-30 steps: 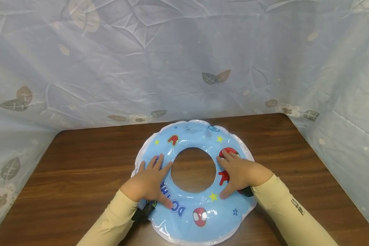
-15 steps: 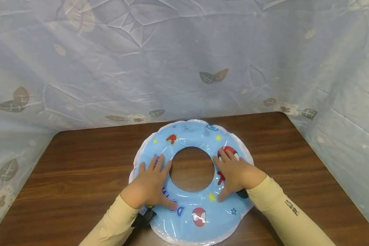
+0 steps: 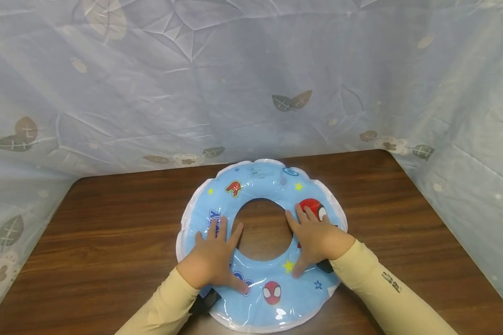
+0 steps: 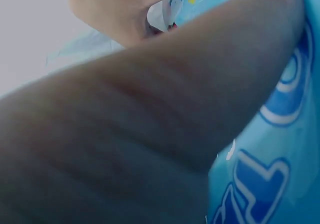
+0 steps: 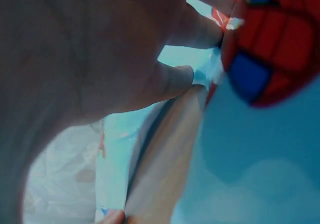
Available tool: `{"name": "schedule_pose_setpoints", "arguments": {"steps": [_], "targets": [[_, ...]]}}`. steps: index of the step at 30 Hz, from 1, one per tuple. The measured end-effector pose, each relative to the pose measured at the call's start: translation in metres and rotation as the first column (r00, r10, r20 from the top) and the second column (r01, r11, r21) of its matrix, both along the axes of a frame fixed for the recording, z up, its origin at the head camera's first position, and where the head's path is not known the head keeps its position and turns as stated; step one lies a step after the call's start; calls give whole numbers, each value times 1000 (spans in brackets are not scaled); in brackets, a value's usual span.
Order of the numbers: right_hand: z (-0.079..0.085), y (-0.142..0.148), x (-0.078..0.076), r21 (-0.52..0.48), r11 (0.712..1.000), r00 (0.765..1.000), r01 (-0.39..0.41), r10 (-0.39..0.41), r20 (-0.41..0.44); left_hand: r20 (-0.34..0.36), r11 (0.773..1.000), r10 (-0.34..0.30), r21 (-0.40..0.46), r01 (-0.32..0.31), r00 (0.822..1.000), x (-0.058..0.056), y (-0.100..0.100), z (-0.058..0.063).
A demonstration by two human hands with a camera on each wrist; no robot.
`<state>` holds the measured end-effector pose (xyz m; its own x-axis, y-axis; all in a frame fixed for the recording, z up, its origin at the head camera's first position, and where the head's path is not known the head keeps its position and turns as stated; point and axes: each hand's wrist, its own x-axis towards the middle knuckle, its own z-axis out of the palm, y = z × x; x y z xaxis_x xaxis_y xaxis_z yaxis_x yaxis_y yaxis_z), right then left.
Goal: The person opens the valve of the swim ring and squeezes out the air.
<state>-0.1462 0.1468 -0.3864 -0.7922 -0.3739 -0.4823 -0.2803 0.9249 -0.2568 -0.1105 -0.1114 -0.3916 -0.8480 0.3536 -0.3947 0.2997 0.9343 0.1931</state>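
Note:
A light blue inflatable swim ring point(image 3: 255, 188) with a white scalloped edge lies flat on the wooden table. Red cartoon faces, yellow stars and blue lettering are printed on it. My left hand point(image 3: 211, 260) rests with spread fingers on the ring's left side, over the lettering. On the opposite side my right hand point(image 3: 316, 239) lies spread across a red printed figure. In the left wrist view the blue letters point(image 4: 260, 184) show beside my hand. In the right wrist view my fingers point(image 5: 175, 82) touch the glossy ring close to its inner hole.
The brown wooden table point(image 3: 117, 232) carries the ring near its front edge. Behind and at the sides hangs a pale blue-grey cloth point(image 3: 243, 79) with leaf and flower prints. Black straps point(image 3: 205, 302) sit at both wrists, over cream sleeves point(image 3: 394, 288).
Both hands have slid a little inward over the ring, the left to the right and the right to the left. The ring itself has barely shifted.

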Motion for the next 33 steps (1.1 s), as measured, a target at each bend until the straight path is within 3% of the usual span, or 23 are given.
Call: {"name": "schedule_pose_setpoints", "arguments": {"steps": [8, 18, 24, 33], "targets": [[8, 17, -9, -70, 997, 994, -33, 26, -105, 11, 995, 6, 99, -7, 1000, -10, -12, 6], [-2, 16, -15, -27, 999, 999, -36, 35, -6, -7, 998, -18, 57, 18, 1000, -9, -6, 1], [-5, 14, -14, -10, 1000, 1000, -24, 24, -15, -6, 999, -9, 32, 10, 1000, -7, 0, 3], [7, 21, -12, -65, 998, 1000, -17, 16, -17, 9, 997, -12, 79, 11, 1000, -9, -10, 4]]}}
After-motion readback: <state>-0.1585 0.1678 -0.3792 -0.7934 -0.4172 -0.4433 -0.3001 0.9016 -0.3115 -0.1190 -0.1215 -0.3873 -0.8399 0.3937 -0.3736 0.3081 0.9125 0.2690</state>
